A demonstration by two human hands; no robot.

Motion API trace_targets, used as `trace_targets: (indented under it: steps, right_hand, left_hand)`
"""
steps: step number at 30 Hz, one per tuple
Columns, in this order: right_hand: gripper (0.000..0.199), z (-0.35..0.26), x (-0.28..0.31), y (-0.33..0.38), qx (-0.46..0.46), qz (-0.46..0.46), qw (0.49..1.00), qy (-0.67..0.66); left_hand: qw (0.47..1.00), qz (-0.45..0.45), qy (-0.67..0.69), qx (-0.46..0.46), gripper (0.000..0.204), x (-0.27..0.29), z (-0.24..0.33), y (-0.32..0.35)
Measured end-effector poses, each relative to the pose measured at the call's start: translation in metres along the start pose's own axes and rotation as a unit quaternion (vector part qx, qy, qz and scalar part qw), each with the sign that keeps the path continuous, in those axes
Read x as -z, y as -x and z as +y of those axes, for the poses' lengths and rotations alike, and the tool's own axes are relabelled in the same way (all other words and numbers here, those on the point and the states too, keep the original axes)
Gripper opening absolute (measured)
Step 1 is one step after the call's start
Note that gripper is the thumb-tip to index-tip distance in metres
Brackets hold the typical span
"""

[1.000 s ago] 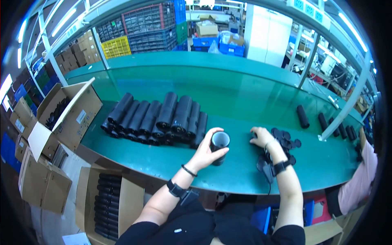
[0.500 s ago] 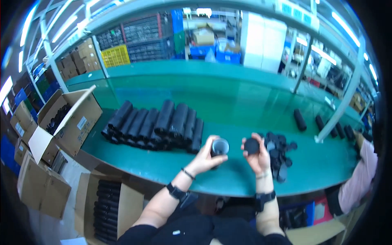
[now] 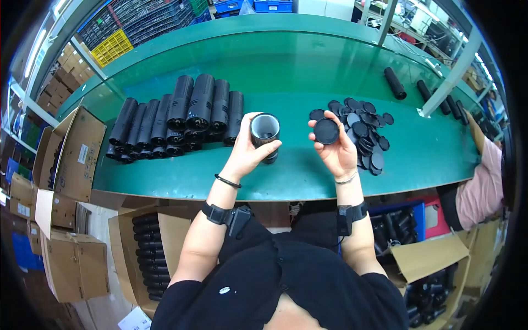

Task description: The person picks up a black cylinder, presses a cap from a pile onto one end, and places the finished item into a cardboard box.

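Left hand [image 3: 248, 149] grips a black tube [image 3: 265, 135] around its body, thumb over the front and fingers behind, and lifts it clear of the green table [image 3: 286, 66], its open end tilted up toward the camera so the hollow shows. Right hand [image 3: 336, 147] is raised just beside it, palm up, and pinches a round black cap [image 3: 326, 131] at its rim between thumb and fingertips, flat face toward the camera. Cap and tube are near each other but apart; a gap of green table shows between them.

Behind the right hand a loose heap of caps [image 3: 360, 129] lies on the table. To the left of the tube a row of tubes [image 3: 181, 118] lies side by side, some stacked on the others. More single tubes [image 3: 395, 82] lie farther back on the right. Under the table's near edge an open carton [image 3: 147, 258] holds more black tubes. At the right rim another person's pink sleeve [image 3: 484, 187] rests by the table.

Judging from this one view, the step in hand looks like capping: one part in each hand, brought close, not yet joined. The next move would call for turning the cap to face the tube's open mouth, lining the two rims up squarely, and pressing it on while the left hand holds the tube steady. A tilted cap would probably catch on one side of the rim.
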State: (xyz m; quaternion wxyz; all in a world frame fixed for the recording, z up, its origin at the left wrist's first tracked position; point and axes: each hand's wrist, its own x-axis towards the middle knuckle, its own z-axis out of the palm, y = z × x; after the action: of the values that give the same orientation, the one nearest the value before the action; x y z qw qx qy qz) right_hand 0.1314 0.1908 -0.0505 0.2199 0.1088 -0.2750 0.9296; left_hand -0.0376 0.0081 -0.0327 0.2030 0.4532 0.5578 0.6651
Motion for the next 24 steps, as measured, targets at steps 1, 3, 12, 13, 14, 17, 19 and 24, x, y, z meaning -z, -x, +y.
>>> trace_targets:
  steps: [1, 3, 12, 13, 14, 17, 19, 24]
  right_hand:
    - [0.048, 0.001, 0.001, 0.001, -0.016, -0.011, 1.000, -0.011]
    - [0.052, 0.002, 0.006, 0.001, -0.046, -0.033, 0.997, -0.046]
    - [0.077, -0.016, -0.008, 0.004, -0.004, -0.032, 0.982, 0.185]
    - [0.076, -0.017, -0.002, 0.003, -0.003, -0.014, 0.982, 0.190]
    - [0.075, -0.018, 0.001, 0.002, -0.001, 0.005, 0.981, 0.195]
    - [0.072, -0.022, -0.005, 0.000, -0.020, 0.034, 0.973, 0.226]
    - [0.070, -0.029, -0.015, 0.000, -0.023, 0.028, 0.963, 0.268]
    - [0.062, -0.050, -0.046, -0.002, 0.000, -0.003, 0.856, 0.518]
  left_hand:
    - [1.000, 0.001, -0.008, -0.002, 0.060, 0.000, 0.001, 0.001]
    - [1.000, 0.001, -0.012, -0.005, 0.060, 0.001, 0.000, 0.001]
    - [0.996, -0.001, 0.081, 0.027, 0.060, -0.003, 0.012, -0.018]
    - [0.997, -0.010, 0.069, 0.019, 0.061, -0.005, 0.016, -0.021]
    - [0.998, -0.019, 0.057, 0.010, 0.062, -0.007, 0.017, -0.024]
    - [0.998, -0.062, -0.025, 0.021, 0.066, -0.010, 0.016, -0.025]
    - [0.998, -0.065, -0.017, 0.015, 0.067, -0.015, 0.017, -0.023]
    - [0.993, -0.088, -0.079, -0.020, 0.069, -0.026, 0.019, -0.024]
